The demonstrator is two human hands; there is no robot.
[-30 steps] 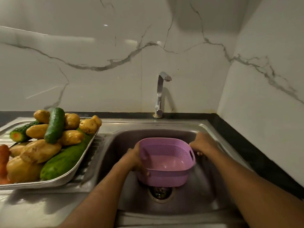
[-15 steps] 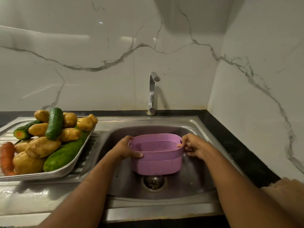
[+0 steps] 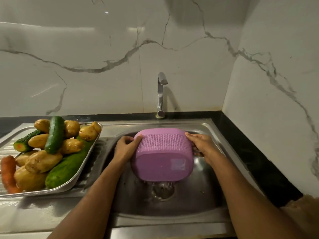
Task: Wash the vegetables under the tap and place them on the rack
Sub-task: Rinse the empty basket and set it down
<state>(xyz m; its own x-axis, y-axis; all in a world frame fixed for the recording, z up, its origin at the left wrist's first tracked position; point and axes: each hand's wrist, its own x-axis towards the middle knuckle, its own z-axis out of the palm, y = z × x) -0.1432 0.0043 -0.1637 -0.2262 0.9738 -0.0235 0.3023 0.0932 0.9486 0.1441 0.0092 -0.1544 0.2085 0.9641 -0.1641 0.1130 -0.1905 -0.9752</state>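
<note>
Head cam shows the left hand (image 3: 124,147) and right hand (image 3: 203,146) each gripping a side of the purple basket (image 3: 162,155), fingers curled round its rim. It's tipped so the solid base faces the camera, held over the sink (image 3: 203,190) with water dribbling off onto the drain (image 3: 163,191). The tap (image 3: 160,94) sits at the sink's back edge. Over on the left drainboard, a steel tray (image 3: 72,180) is piled with potatoes (image 3: 43,161), cucumbers (image 3: 54,134) and a carrot (image 3: 7,171).
</note>
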